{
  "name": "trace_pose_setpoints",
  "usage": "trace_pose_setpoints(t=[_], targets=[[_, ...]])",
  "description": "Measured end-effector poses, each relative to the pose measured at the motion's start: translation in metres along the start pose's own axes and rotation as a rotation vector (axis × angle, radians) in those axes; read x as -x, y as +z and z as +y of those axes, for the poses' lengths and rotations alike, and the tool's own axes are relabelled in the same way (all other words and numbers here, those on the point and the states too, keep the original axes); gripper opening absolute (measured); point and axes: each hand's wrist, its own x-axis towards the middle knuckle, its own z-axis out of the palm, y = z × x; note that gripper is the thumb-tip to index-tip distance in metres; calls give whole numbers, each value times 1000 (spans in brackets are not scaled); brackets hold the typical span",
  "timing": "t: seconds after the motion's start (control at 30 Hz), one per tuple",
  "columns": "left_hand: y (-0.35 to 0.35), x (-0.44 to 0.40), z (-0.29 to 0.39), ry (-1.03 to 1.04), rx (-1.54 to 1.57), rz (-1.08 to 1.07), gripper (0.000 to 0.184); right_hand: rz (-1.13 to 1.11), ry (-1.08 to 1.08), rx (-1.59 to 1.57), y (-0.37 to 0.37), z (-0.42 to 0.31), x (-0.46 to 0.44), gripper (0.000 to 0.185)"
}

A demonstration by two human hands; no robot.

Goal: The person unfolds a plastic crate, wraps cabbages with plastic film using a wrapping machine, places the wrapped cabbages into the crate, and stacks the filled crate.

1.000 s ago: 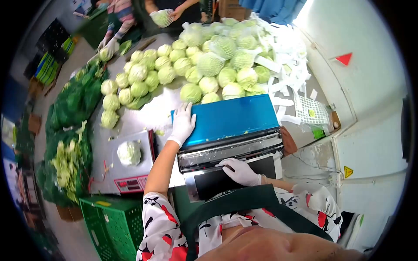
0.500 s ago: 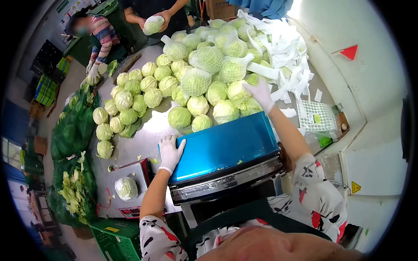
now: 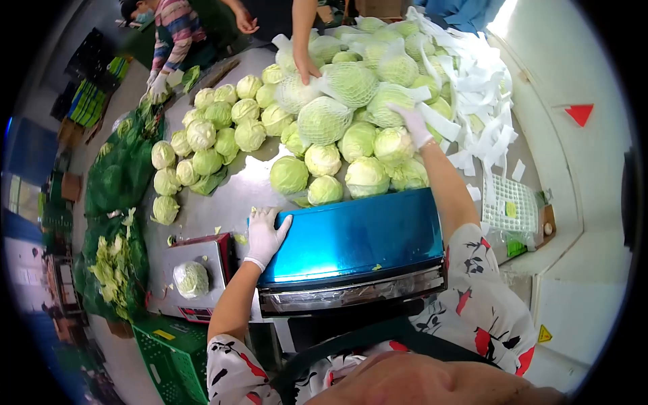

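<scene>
My left hand (image 3: 265, 236), in a white glove, lies with fingers spread on the left corner of a blue-topped machine (image 3: 358, 233). Farther forward and right, my gloved right hand (image 3: 413, 126) reaches over the pile, its fingers stretched out against the right side of a netted cabbage (image 3: 386, 103). Just below that hand sits a bare cabbage (image 3: 393, 144). Other netted cabbages (image 3: 324, 121) and bare cabbages (image 3: 288, 175) lie around them. Left of the machine, a wrapped cabbage (image 3: 191, 279) rests on a scale (image 3: 219, 260).
A co-worker's hand (image 3: 305, 66) touches a netted cabbage across the table; another person works at the far left. White foam net strips (image 3: 482, 101) lie at the right. Green mesh sacks (image 3: 111, 189) and a green crate (image 3: 169, 358) stand left.
My right hand has shifted from lower cabbages up to the netted one. The co-worker's held netted cabbage is now down on the pile. My left hand stays on the machine; the view has shifted slightly.
</scene>
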Motion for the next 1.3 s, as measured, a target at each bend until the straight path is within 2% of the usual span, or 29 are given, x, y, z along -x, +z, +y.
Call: trace_pose_setpoints(t=[0.07,0.27,0.43,0.53,0.6,0.67,0.7,0.73,0.77,0.8,0.83,0.87,0.9,0.93,0.97,1.0,1.07,1.1,1.27,1.3], targets=[[2,0,1,-22,10,6,37,-13,227,-309,-8,-12,10,46],[-3,-2,6,-74,22,-30,38,79,368,-633,-31,6,-3,52],[-6,-2,6,-77,37,-55,40,-59,216,-688,-31,-11,11,65],[-4,-4,4,-97,59,-61,44,-174,252,-829,-30,-37,20,67],[-2,-1,3,-139,66,-27,49,-227,-69,-250,-25,-68,39,67],[-1,-2,6,-189,88,38,57,-317,-90,-245,-26,-76,58,65],[-10,-4,11,-258,71,-61,64,-378,41,-533,-27,-76,67,62],[-11,-3,20,-277,279,12,67,-434,168,-822,-20,-84,79,60],[-6,-1,36,-295,488,87,70,-383,-185,-182,-13,-89,98,56],[-3,0,55,-316,698,160,73,-361,-175,-18,1,-90,123,53],[-11,-3,81,-338,1053,86,77,-343,-163,147,14,-91,149,51],[-25,-8,108,-354,1410,16,82,-437,-18,111,25,-87,168,51],[-34,-7,124,-293,1562,-82,86,-521,131,88,36,-83,187,51],[-27,-4,134,-232,1668,-70,96,-574,219,76,59,-91,205,54],[-35,2,146,-284,1488,-109,103,-625,308,68,82,-99,223,58],[-45,8,155,-332,1304,-151,109,-569,531,-214,108,-113,241,64],[-42,31,147,-366,1158,-106,112,-412,417,253,127,-109,280,78],[-39,47,144,-382,1049,-96,112,-419,307,325,134,-100,299,87],[-55,81,154,-395,744,-82,115,-143,40,464,159,-66,365,89],[-53,89,153,-370,747,-72,118,-100,99,388,158,-64,368,87]])
